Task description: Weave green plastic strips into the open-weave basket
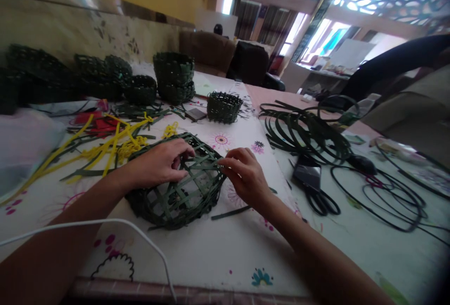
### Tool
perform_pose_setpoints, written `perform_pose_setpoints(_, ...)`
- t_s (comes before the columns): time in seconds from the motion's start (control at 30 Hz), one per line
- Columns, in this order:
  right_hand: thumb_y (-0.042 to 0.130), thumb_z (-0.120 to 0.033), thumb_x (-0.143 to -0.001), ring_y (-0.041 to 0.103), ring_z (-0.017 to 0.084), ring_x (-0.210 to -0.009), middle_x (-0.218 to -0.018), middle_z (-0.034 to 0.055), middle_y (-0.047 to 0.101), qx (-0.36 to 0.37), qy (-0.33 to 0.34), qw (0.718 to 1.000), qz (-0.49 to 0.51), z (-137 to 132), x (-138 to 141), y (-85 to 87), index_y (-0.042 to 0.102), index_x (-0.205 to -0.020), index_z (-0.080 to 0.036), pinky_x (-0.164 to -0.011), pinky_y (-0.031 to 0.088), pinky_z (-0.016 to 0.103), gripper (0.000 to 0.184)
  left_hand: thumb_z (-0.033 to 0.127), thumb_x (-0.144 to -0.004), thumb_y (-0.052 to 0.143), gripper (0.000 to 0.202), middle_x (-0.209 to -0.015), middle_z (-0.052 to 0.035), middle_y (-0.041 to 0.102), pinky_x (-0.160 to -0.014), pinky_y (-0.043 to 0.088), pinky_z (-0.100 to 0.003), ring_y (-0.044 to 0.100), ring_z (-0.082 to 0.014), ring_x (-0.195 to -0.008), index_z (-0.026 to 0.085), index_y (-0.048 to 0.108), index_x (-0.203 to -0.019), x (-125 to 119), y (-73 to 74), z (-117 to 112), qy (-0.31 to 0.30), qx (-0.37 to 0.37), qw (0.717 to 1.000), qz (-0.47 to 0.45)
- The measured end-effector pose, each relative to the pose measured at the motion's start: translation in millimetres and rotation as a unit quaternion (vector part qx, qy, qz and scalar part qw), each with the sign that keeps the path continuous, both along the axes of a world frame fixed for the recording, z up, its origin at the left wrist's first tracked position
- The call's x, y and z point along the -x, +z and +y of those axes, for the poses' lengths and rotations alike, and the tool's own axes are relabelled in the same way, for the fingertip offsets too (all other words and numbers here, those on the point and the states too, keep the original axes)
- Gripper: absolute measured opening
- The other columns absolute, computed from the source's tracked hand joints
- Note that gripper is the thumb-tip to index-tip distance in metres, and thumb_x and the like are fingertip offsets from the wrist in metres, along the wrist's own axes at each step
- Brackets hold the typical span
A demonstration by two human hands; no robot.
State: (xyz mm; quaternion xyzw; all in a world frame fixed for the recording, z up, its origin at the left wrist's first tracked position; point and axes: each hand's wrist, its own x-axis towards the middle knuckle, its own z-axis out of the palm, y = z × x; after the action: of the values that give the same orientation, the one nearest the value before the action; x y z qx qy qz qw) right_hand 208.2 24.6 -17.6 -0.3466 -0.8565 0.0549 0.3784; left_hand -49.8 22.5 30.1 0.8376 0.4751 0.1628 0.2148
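A dark green woven basket (176,206) of flat strips lies on the table in front of me, with openings between its crossing strips. My left hand (161,160) is over its upper left part, fingers bent and holding the weave, the thumb a little apart from the forefinger. At the basket's right edge, my right hand (246,173) pinches a thin green strip (209,160) between thumb and fingers. A loose green strip (230,212) lies just below, partly under my right hand.
Yellow strips (114,143) lie left, with finished baskets (174,75) behind and a small basket (225,107) beyond. Right are coiled green strips (305,131), black scissors (321,202), a phone (307,173) and cable loops (383,202). A white cord (116,220) crosses in front. Another person's sleeve (401,61) shows right.
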Motion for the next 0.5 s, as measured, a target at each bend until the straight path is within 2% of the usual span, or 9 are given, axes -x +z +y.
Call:
perform_pose_setpoints(0.1,0.059,-0.023,-0.094,0.053,0.023,-0.088,-0.093,0.0095,0.063,0.0,0.019,0.998,-0.06,-1,18,12.8,0.072,-0.092,-0.02,-0.079,0.044,0.037,0.014,0.024,-0.075,0.063,0.024,-0.092,-0.0019,0.056,-0.062,0.044,-0.025,0.053,-0.0112,-0.066,0.017,0.064,-0.098,1,-0.2,-1,-0.001,-0.004,1.0,-0.011)
perform_pose_setpoints(0.23,0.064,-0.018,-0.091,0.055,0.021,-0.087,-0.089,0.0078,0.062,0.063,0.035,0.991,-0.115,4,40,22.6,0.072,-0.091,-0.017,-0.077,0.043,0.032,0.008,0.024,-0.077,0.062,0.013,-0.096,-0.0028,0.055,-0.066,0.045,-0.026,0.053,-0.0106,-0.067,0.018,0.068,-0.087,4,-3.3,-1,-0.025,-0.042,0.999,-0.002)
perform_pose_setpoints(0.43,0.061,-0.01,-0.088,0.056,0.016,-0.079,-0.087,0.0042,0.061,0.137,0.031,0.982,-0.128,9,50,28.0,0.07,-0.084,-0.018,-0.07,0.038,0.027,0.013,0.022,-0.076,0.061,0.013,-0.091,-0.0019,0.056,-0.065,0.043,-0.025,0.054,-0.0115,-0.069,0.019,0.069,-0.085,6,-7.4,3,-0.039,-0.046,0.998,0.014)
perform_pose_setpoints(0.5,0.061,-0.011,-0.089,0.057,0.016,-0.078,-0.089,0.0044,0.062,0.146,0.019,0.981,-0.126,8,51,27.4,0.07,-0.088,-0.018,-0.069,0.038,0.027,0.012,0.022,-0.078,0.06,0.013,-0.089,-0.0019,0.057,-0.066,0.043,-0.025,0.056,-0.0125,-0.071,0.019,0.07,-0.085,6,-9.3,5,-0.039,-0.054,0.998,0.011)
